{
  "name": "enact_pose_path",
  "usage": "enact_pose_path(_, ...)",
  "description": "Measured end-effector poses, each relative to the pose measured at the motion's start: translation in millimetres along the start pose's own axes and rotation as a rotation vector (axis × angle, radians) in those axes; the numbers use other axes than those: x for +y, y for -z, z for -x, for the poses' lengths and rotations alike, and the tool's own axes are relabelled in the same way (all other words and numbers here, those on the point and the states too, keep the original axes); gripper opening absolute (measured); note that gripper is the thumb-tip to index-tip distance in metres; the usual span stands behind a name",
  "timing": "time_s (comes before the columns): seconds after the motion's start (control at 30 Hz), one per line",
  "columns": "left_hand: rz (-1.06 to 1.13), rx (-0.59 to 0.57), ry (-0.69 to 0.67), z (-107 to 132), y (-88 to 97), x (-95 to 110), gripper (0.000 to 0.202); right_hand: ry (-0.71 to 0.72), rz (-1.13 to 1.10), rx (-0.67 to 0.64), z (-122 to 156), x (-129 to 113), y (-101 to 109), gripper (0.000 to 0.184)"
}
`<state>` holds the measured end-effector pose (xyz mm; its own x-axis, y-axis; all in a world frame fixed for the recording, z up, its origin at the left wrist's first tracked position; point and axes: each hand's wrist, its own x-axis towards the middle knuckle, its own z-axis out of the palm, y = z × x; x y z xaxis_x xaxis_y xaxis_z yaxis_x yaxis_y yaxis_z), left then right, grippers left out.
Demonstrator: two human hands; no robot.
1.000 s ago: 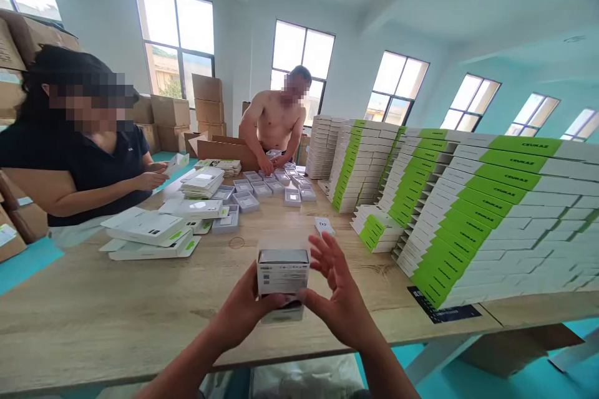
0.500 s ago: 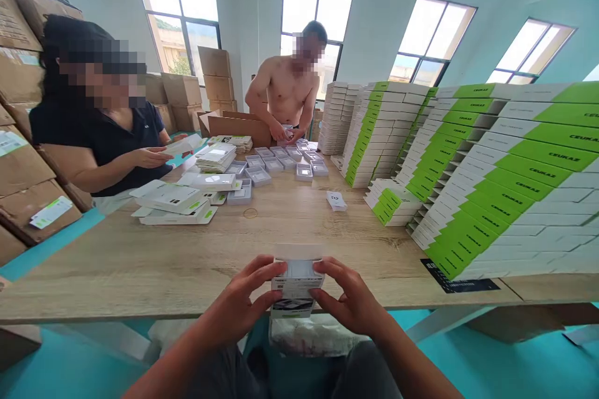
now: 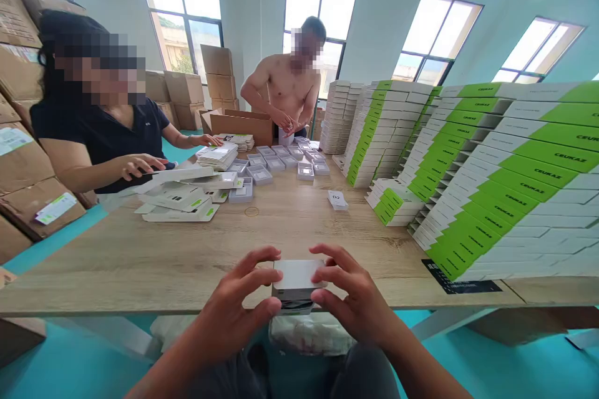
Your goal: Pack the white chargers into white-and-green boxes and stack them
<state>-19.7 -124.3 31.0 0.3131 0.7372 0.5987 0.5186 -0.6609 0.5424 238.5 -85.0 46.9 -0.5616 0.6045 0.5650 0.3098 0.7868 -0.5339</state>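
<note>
A small white box (image 3: 296,275) is upright at the table's front edge, its top flap lying flat over the opening and a dark printed band on the side facing me. From the left, my left hand (image 3: 238,294) holds it, index finger and thumb at its left edge. On the other side, my right hand (image 3: 356,294) grips its right edge, fingertips touching the flap and thumb on the front. Beyond them on the wooden table (image 3: 187,262) lies a small white packet (image 3: 337,200) with black print.
Tall stacks of white-green boxes (image 3: 510,193) line the right side. Flat cartons (image 3: 180,199) and clear plastic trays (image 3: 259,174) lie at far left and centre. Two co-workers stand or sit opposite, with a brown carton (image 3: 241,124) nearby. A rubber band (image 3: 251,211) lies on the table.
The box's raised top flap has come down over its opening. The left co-worker's hands have moved apart, over the flat cartons. The other co-worker's hands have risen slightly.
</note>
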Motion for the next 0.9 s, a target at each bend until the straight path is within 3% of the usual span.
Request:
enact_pose_path(0.07,0.031,0.032,0.142,-6.6,-0.1,10.4,0.005,-0.124,-0.061,0.006,-4.8,-6.4,-0.2,0.006)
enact_pose_path(0.17,0.074,0.121,0.348,-14.5,-6.8,20.5,0.009,-0.271,-0.121,0.082,-9.6,-11.8,-4.0,0.009)
enact_pose_path(0.23,0.134,0.167,0.390,-17.4,-10.8,23.5,0.016,-0.323,-0.142,0.128,-10.8,-13.3,-7.0,0.012)
enact_pose_path(0.37,0.173,0.187,0.316,-18.7,-10.9,25.0,0.016,-0.277,-0.161,0.133,-8.5,-11.0,-8.1,0.011)
enact_pose_path(0.5,0.100,0.149,0.216,-15.5,-5.5,19.6,0.019,-0.081,-0.088,0.093,-1.4,0.4,-2.5,0.011)
enact_pose_path(0.63,-0.004,0.133,-0.032,-8.5,-5.4,0.5,0.025,0.126,0.028,0.052,2.1,11.9,0.3,0.023)
enact_pose_path(0.73,-0.057,0.150,-0.180,1.1,-18.4,-16.7,0.033,0.164,0.077,0.035,2.9,15.9,-4.5,0.024)
enact_pose_path(0.8,0.010,0.175,-0.092,9.3,-32.6,-21.5,0.041,0.124,0.058,0.054,5.7,15.9,-7.6,0.022)
enact_pose_path(0.9,0.046,0.225,0.157,15.6,-49.0,-12.9,0.054,-0.052,-0.042,0.122,12.6,7.7,-1.3,0.019)
